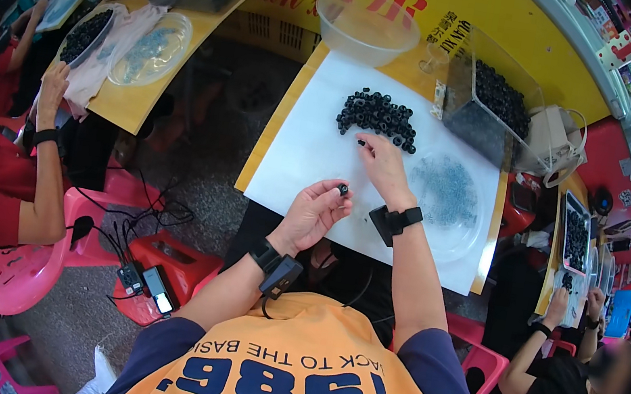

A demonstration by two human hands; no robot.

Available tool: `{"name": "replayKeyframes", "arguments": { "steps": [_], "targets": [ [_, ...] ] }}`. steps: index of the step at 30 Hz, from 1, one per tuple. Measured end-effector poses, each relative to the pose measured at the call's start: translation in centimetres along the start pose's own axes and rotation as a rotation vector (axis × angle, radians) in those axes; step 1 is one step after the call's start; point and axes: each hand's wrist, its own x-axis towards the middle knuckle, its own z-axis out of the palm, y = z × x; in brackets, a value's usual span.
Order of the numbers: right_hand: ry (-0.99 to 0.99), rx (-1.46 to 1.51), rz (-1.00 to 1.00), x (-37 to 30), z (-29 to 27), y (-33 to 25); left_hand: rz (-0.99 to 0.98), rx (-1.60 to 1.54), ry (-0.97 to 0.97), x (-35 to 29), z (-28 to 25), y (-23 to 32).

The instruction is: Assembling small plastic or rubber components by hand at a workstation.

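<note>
Fingers of the left hand [310, 214] pinch a black bead [343, 190], those of the right hand [382, 166] a dark piece [362, 143] beside the black pile [380, 117] on the desk [283, 117], with much seemingly left.

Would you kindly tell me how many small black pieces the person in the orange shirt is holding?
2 visible: one black ring-shaped piece in the left grip, one small black piece in the right grip; more may be hidden.
</note>
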Motion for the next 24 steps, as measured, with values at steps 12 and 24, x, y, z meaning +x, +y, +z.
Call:
{"name": "replayKeyframes", "arguments": {
  "steps": [12, 24],
  "targets": [
    [0.083, -0.033, 0.031, -0.2, 0.1, 0.1, -0.009, 0.014, 0.017, -0.2, 0.3, 0.1],
    [-0.090, 0.588, 0.348, -8.1, -4.9, -7.3, -0.019, 0.048, 0.007, 0.0, 0.1, 0.1]
  ]
}}
